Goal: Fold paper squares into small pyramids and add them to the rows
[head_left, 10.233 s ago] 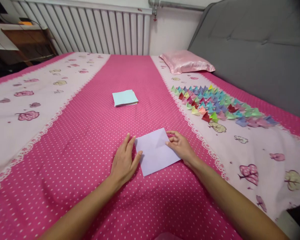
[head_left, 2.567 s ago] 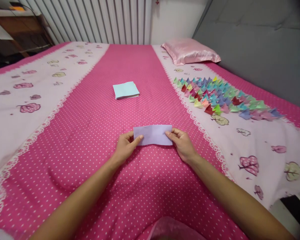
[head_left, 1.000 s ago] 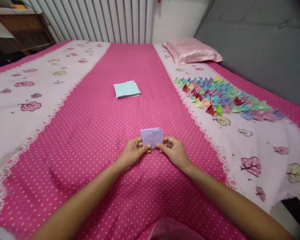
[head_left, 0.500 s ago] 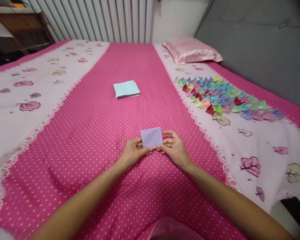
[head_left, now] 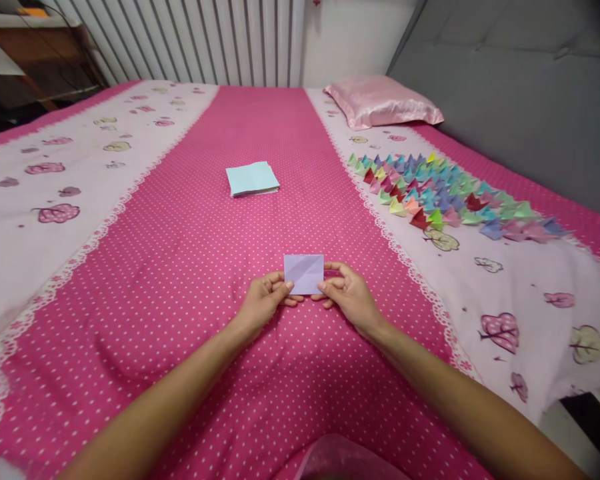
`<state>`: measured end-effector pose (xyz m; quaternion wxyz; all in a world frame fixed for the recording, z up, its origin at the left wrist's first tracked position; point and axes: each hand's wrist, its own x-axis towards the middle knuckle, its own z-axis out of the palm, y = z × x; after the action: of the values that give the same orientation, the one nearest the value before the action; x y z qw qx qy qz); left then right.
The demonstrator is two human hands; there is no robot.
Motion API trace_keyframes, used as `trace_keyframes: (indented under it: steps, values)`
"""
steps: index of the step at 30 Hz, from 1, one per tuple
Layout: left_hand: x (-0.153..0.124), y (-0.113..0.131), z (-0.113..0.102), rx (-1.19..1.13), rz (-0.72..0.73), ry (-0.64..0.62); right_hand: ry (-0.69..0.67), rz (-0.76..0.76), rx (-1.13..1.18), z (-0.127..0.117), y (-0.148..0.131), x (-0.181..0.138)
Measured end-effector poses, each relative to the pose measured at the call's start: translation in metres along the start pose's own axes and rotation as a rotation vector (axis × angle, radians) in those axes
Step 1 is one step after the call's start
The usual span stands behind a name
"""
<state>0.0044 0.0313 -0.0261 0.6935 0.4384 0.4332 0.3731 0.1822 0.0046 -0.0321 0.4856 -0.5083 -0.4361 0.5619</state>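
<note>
A small folded sheet of lilac paper (head_left: 304,274) is held up between my two hands, with faint crease lines across its face. My left hand (head_left: 266,298) pinches its lower left corner, thumb in front and fingers behind. On the other side my right hand (head_left: 349,297) grips the lower right corner the same way, its index finger along the right edge. The paper's back is hidden. Farther off on the bed lies a stack of paper sheets (head_left: 253,179), pale blue on top.
Rows of small folded paper shapes (head_left: 440,190) in many colours stand on the bed at the right. Behind them are a pink satin pillow (head_left: 383,101) and a grey headboard (head_left: 520,87). The pink polka-dot bedspread (head_left: 180,280) is slightly wrinkled. A white radiator (head_left: 205,43) lines the far wall.
The lilac paper has turned from a slight tilt to nearly level. My left thumb has moved from below its bottom edge onto its lower left corner.
</note>
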Motion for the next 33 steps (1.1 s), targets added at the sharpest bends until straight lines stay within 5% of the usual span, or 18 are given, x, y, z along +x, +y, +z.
trace_keyframes:
  steps: [9, 15, 25, 33]
  values:
    - [0.0, 0.0, -0.002, 0.097, -0.006, -0.154, 0.111, 0.025, 0.168, -0.004, -0.002, 0.003]
    - [-0.003, -0.001, -0.001, 0.023, 0.003, -0.065, 0.143, 0.009, 0.229, -0.007, -0.002, 0.004]
    - [0.0, -0.003, -0.004, -0.023, 0.262, 0.15, 0.108, 0.02, 0.168, -0.009, -0.007, 0.002]
    - [-0.006, -0.016, 0.001, 0.555, 0.626, 0.194, 0.146, 0.081, 0.217, -0.009, -0.004, 0.003]
